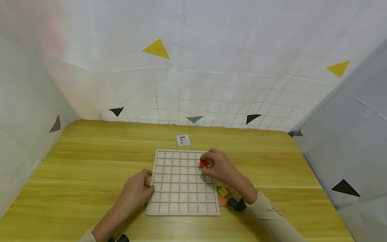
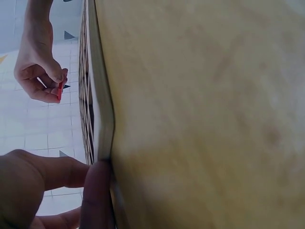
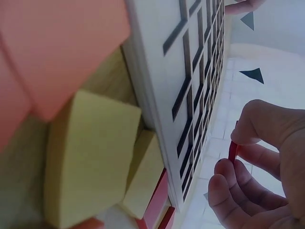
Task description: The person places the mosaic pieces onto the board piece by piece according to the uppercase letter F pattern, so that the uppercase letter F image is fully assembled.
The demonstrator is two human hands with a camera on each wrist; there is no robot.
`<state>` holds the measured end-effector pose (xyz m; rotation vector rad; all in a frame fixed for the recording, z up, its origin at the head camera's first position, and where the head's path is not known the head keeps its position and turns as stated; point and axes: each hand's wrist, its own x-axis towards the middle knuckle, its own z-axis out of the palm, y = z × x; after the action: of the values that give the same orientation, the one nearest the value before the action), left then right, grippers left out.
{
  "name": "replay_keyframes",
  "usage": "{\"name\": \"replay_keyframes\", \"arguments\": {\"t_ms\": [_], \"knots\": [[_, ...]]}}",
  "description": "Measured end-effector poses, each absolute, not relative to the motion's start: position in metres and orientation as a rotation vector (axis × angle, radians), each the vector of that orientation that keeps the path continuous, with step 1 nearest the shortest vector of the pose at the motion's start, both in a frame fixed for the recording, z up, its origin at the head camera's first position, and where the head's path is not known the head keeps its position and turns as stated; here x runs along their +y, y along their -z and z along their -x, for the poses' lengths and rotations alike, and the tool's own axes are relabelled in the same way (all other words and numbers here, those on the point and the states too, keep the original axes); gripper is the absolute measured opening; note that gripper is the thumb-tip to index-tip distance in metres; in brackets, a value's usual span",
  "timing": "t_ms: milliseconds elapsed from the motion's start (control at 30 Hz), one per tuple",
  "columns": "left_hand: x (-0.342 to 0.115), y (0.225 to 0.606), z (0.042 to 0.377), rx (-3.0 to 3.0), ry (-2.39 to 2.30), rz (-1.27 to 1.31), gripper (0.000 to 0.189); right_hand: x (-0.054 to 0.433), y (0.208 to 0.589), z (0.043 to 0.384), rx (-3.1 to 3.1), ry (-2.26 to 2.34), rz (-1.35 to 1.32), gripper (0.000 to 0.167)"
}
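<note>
A pale wooden grid board [image 1: 179,187] lies flat on the table. My left hand [image 1: 136,190] holds its left edge; the left wrist view shows thumb and forefinger against the rim. Over the far right corner of the board, my right hand [image 1: 220,165] pinches a small red square tile [image 1: 203,163] between thumb and fingers. Seen from the right wrist, that tile [image 3: 233,151] stands edge-on, raised above the grid. The squares under the right hand are partly hidden.
Several loose tiles, among them a yellow one [image 1: 223,191] and an orange one [image 1: 223,201], lie against the board's right side beneath the right forearm. Beyond the board sits a small card [image 1: 183,140] with a coloured grid pattern. White sheeting [image 1: 193,87] with triangles encloses the table.
</note>
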<state>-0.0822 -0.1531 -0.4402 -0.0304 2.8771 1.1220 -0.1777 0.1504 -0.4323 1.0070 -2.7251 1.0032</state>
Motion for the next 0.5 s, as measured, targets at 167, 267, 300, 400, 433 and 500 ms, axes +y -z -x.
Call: {"name": "replay_keyframes", "arguments": {"t_ms": [167,267,300,400,433,500], "knots": [[-0.154,0.44,0.081,2.877,-1.138,0.03,0.042,0.146,0.43,0.177,-2.723,-0.995,-1.014,0.027],[-0.155,0.441,0.082,2.877,-1.147,0.024,0.041,0.144,0.43,0.178,-2.732,-1.001,-1.018,0.028],[-0.155,0.441,0.082,2.874,-1.151,0.021,0.041,0.143,0.431,0.178,-2.735,-1.009,-1.019,0.028],[-0.155,0.442,0.082,2.869,-1.16,0.018,0.041,0.141,0.432,0.179,-2.733,-1.017,-1.038,0.027],[-0.155,0.442,0.082,2.867,-1.162,0.018,0.041,0.14,0.433,0.179,-2.73,-1.015,-1.043,0.027],[-0.155,0.442,0.082,2.863,-1.163,0.02,0.041,0.138,0.433,0.179,-2.72,-1.01,-1.052,0.026]]}}
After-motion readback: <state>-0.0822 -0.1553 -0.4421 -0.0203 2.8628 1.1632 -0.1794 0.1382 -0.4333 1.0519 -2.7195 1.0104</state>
